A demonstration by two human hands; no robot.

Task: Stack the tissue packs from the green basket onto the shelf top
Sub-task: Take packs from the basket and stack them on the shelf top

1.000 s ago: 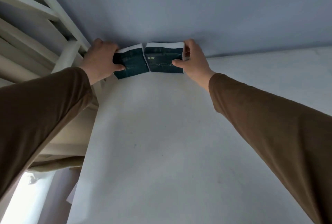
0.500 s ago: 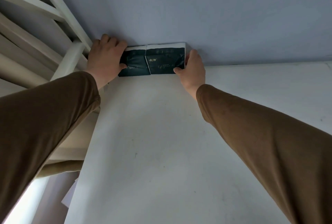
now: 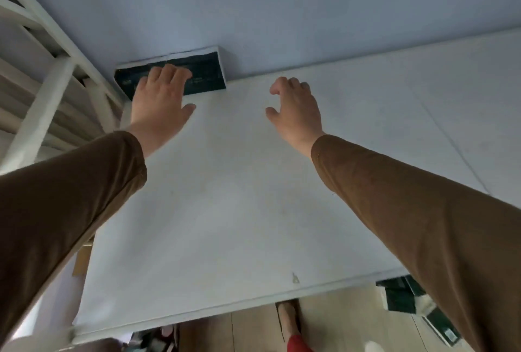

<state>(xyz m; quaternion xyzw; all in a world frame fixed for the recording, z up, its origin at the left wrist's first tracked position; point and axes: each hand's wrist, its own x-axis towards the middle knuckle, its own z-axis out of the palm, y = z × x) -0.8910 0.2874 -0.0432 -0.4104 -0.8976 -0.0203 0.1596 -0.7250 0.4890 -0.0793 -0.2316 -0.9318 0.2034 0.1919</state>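
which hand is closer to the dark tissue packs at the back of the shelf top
Left. The left hand lies with its fingers on the tissue packs; the right hand hovers off to their right, touching nothing.

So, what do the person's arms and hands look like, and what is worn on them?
Both arms wear long brown sleeves of plain, soft-looking cloth that end at the wrists. The left hand and right hand are bare: no gloves, rings, watch or markings show.

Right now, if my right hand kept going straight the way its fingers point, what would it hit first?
Probably the wall. The right hand hovers over bare shelf top, to the right of the tissue packs, with nothing visible ahead before the wall. Depth is hard to judge.
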